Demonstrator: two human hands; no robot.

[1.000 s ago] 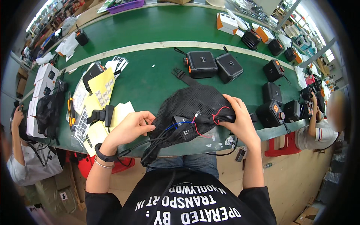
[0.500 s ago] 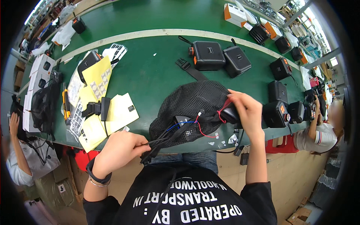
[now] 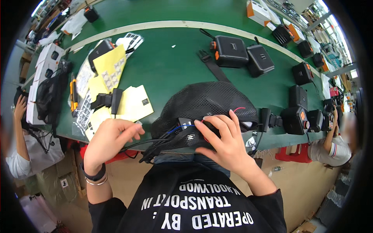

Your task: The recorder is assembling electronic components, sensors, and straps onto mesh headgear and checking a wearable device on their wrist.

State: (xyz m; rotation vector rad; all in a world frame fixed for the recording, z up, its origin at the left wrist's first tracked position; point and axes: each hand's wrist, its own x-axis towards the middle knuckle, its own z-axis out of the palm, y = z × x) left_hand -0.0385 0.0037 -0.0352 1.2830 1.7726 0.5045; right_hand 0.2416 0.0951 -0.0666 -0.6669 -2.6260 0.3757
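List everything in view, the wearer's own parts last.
Long flat table: one, green, underneath.
Soft mesh bag: one, black, centre; another far left.
Thin wires: at least two, red and blue, at the bag.
Slim cables: several, black, left of the bag.
Buckled webbing strap: one, black, beyond the bag.
Strapped plastic blocks: two, black, flanking the bag.
Box-shaped devices: at least eight, black with orange, mostly right.
Paper sheets: several, yellow, left.
Slender tool: one, orange and black, left.
Rectangular cartons: several, white, far left and upper right.
Stool: at least one, red, lower right.
Co-workers: two, pale tops, left and right edges.
T-shirt: one, black, bottom.
Left hand: one, bare, left of the bag.
Right hand: one, bare, on the bag.
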